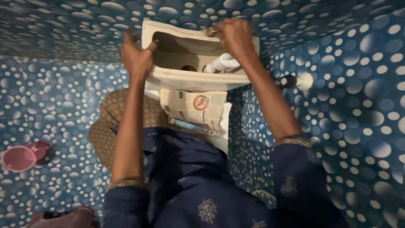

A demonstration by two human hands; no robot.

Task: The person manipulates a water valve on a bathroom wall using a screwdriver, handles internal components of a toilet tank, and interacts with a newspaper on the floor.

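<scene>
**Both hands at an open cistern**

Above a folded newspaper (194,107) on the closed seat, an uncovered white cistern (192,80) runs left to right across the upper centre of the frame. At its left end the left hand (136,57) grasps the rim. The right hand (234,36) closes on something small at the back rim (perhaps a tool), directly above the white fill valve (222,64).

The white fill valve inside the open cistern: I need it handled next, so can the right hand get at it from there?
Probably yes. The right hand rests on the cistern rim just above the fill valve, and nothing covers it.
</scene>
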